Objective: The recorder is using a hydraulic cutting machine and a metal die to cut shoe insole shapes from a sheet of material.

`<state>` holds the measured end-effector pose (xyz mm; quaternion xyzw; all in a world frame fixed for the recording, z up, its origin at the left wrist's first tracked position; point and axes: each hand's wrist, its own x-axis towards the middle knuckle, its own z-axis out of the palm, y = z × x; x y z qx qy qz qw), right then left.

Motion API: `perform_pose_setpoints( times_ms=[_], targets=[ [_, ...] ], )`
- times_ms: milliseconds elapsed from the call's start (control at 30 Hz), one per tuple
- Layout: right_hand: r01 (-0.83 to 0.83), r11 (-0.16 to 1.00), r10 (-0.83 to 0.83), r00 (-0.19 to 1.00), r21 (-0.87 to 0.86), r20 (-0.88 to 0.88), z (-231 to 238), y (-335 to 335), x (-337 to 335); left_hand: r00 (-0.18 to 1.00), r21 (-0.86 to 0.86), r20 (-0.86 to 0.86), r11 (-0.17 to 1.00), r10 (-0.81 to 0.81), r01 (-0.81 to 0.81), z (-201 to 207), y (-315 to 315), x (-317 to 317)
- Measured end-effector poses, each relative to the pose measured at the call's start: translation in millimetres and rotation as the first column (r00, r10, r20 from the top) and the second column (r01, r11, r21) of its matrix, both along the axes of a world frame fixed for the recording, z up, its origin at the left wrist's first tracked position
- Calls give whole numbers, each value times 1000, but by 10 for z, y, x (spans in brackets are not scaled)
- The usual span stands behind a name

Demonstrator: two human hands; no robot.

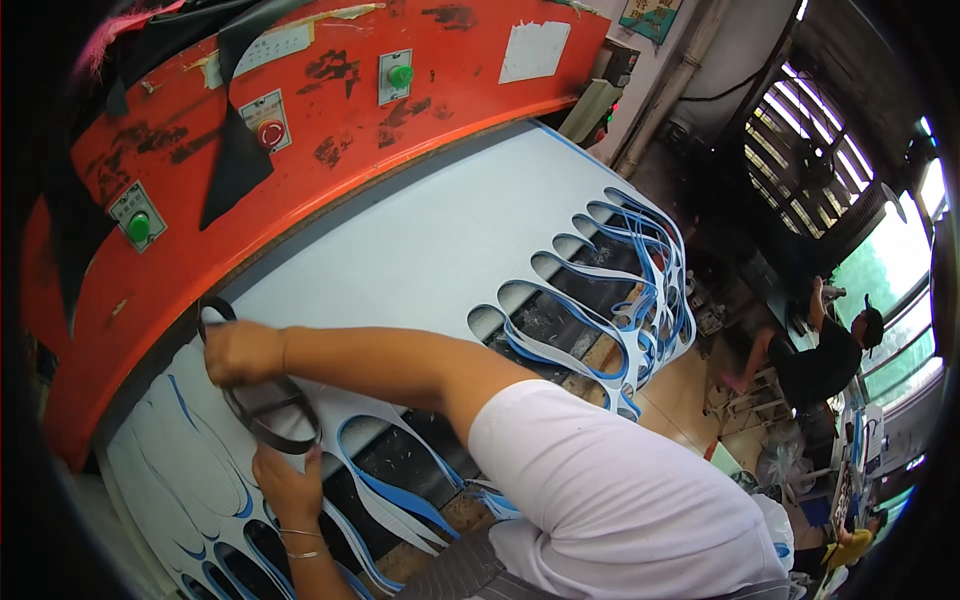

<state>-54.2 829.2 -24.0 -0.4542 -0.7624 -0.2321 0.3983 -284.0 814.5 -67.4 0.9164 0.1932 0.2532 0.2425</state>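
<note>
A dark metal cutting die [297, 440], a sole-shaped loop with a cross-bar, rests on a white sheet [400, 228] with blue cut edges. My right hand [243, 353] reaches across from the right and has its fingers closed round the far end of the die. At the near end, my left hand [288, 486] grips the rim with the thumb up against it; most of its fingers are hidden. Sole-shaped outlines [195, 430] are cut in the sheet to the left of the die.
Behind the sheet stretches the red beam [330, 140] of a press, with green buttons [400, 76] and a red button [270, 133]. Looped offcut strips [640, 290] hang over the sheet's right edge. A seated person [825, 355] works farther right.
</note>
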Motion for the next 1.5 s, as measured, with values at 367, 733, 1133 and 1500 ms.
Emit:
perform_pose_setpoints(
  times_ms=[367, 733, 1133, 1500],
  targets=[
    [480, 314, -945, 241, -819, -220, 329, -1765, 462, 840, 239, -541, 965, 36, 112, 776, 43, 901],
    [409, -469, -809, -554, -783, 195, 158, -4155, 1292, 865, 324, -477, 946, 156, 7, 270, 146, 1131],
    [568, -350, -935, -255, -745, 246, -374, -4512, 1431, 954, 436, -292, 897, 66, 71, -9, 357, 942],
    [377, 332, -643, 761, -865, 86, 156, -3138, -613, 881, 229, -403, 959, 249, -167, 188, 383, 965]
  ],
)
